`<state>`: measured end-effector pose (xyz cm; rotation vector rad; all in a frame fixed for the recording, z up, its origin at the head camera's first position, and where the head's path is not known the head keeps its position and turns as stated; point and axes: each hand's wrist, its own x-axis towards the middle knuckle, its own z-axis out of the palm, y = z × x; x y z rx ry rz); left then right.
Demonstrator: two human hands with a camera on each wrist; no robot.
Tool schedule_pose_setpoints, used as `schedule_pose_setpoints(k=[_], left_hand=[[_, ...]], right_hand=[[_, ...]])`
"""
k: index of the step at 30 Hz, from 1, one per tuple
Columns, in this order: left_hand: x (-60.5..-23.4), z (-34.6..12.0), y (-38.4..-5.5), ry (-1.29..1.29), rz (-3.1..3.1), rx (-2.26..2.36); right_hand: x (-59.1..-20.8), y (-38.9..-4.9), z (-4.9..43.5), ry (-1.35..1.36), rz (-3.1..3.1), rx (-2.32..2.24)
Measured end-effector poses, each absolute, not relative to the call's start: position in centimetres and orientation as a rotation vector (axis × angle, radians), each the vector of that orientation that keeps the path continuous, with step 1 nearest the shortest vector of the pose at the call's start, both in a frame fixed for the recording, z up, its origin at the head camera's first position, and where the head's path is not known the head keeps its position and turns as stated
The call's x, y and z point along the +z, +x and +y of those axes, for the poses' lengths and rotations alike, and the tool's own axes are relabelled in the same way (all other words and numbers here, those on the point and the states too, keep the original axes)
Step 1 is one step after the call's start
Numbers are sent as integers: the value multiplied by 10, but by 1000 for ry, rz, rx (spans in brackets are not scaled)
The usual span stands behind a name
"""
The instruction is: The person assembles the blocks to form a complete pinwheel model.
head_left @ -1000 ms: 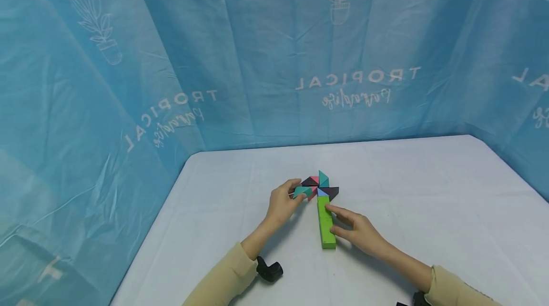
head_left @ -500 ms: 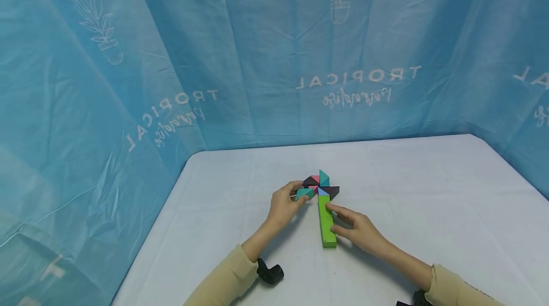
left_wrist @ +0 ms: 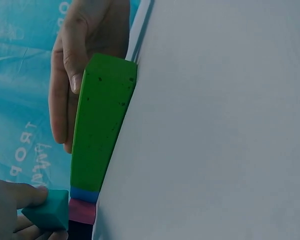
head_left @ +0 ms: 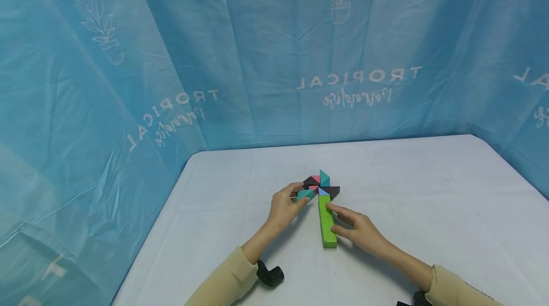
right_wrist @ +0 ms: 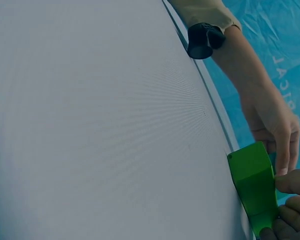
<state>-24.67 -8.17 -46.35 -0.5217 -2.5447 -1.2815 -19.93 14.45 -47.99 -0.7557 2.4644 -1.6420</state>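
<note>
In the head view my left hand [head_left: 283,208] pinches a teal block [head_left: 306,194] between thumb and fingers, at the left of a pinwheel of small coloured blocks. The left wrist view shows this teal block [left_wrist: 52,210] close beside a pink block [left_wrist: 82,211]. A long green bar [head_left: 327,225] runs from the pinwheel toward me, its far end against a blue triangle [head_left: 323,192]. My right hand [head_left: 358,230] touches the bar's right side with thumb and index fingertip, fingers extended. Part of the pinwheel's left side is hidden by my left hand.
The pinwheel also has a black block [head_left: 332,191] at right and a teal triangle [head_left: 324,176] at the top. Everything lies on a white-covered table [head_left: 407,191]. Blue printed cloth [head_left: 266,58] hangs behind and at both sides. A black wrist device [head_left: 270,275] sits by the left sleeve.
My left hand and the teal block have shifted slightly right and toward me, leaving more of the pink block by the centre visible. My right hand and the green bar look nearly unmoved.
</note>
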Motion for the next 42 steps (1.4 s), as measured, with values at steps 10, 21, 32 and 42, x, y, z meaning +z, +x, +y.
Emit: schedule_pose_setpoints(k=[10, 21, 32, 42], left_hand=[[-479, -83, -241, -547, -2590, -1134], [-472, -98, -240, -542, -2530, -1361], [-476, -106, -242, -665, -2582, -1523], [-481, -92, -245, -658, -2557, -1373]], right_hand=[[-481, -200, 144, -732, 2487, -1607], [-482, -200, 144, -693, 2465, -1623], [-480, -199, 143, -699, 2452, -1636], [-478, -199, 143, -710, 2459, -1642]])
